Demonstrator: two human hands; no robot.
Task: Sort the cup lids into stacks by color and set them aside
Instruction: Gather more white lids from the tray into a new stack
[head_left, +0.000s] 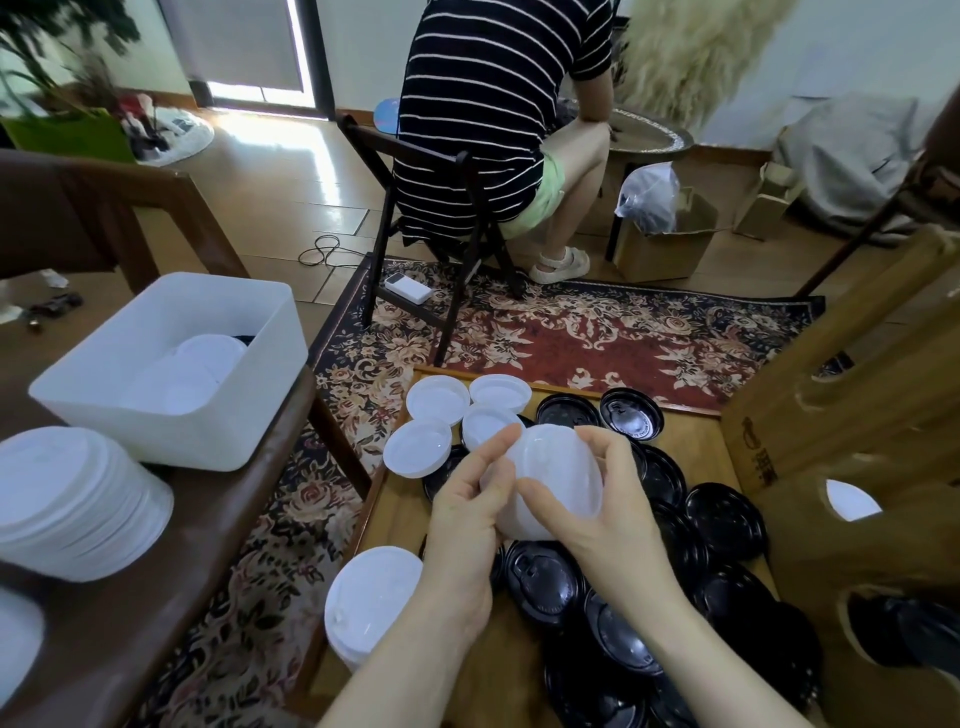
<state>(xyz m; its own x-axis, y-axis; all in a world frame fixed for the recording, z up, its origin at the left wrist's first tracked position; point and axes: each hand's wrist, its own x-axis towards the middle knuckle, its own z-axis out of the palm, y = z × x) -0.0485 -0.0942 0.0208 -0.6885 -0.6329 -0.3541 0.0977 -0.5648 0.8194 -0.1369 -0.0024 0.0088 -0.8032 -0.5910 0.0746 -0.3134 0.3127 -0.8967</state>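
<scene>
Both my hands hold a small stack of white lids (556, 470) above the wooden tray (691, 431). My left hand (467, 514) grips it from the left and below, my right hand (602, 509) curls round its right side with the thumb across the front. Several loose white lids (439, 401) lie at the tray's far left corner. Black lids (724, 519) cover the tray's middle and right. A stack of white lids (371, 597) stands at the tray's near left edge.
A white plastic bin (218, 415) with white lids inside sits on the brown bench (208, 525) to the left, beside a tall white lid stack (78, 499). A cardboard box (857, 415) stands right of the tray. A person sits on a chair (441, 208) beyond, on a patterned rug.
</scene>
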